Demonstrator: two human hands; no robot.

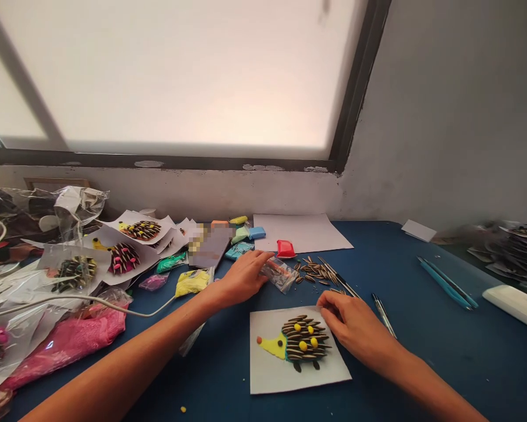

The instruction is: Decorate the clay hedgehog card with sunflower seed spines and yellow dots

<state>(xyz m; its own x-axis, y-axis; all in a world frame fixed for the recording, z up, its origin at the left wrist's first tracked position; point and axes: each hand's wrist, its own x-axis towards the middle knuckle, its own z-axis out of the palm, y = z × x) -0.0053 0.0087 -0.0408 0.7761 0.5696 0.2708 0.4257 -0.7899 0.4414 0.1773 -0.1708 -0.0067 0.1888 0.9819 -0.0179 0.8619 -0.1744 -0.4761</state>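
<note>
My left hand (244, 275) reaches forward, its fingers closed on the near edge of a clear plastic packet (282, 274) with something orange inside. The fingertips are partly hidden. On the blue table lies a white card (267, 378) bearing a hedgehog (305, 340) with a yellow clay face, a body of striped sunflower seeds and several yellow dots. My right hand (355, 321) is curled at the card's upper right corner, thumb and fingers bent over its edge. Just beyond are loose sunflower seeds (313, 271) and a pointed tool (340, 278).
A red clay packet (285, 249) and white paper (307, 231) lie behind. Yellow (193, 282) and other coloured packets, finished hedgehog cards (142, 228) and a pink cloth (74, 334) crowd the left. On the right are a pen (383, 315), blue tweezers (446, 282) and a white bar (516, 306).
</note>
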